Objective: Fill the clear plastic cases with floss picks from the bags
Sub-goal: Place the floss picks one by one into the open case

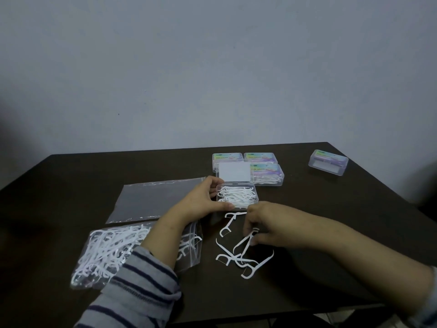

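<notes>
On the near left: our full bag of floss picks lies under our left forearm; a drag of the sleeve could spill it.
Far left: an emptied flat bag lies slack on the table.
Left hand: we grip the open clear case, thumb and fingers curled round its left edge; letting go could let it skid.
Open case: already heaped, so picks may snag the lid.
Right hand: we pinch a floss pick from the loose picks; tangled ones may lift along and drop.
Far right: closed cases and one apart, at no visible risk.
</notes>
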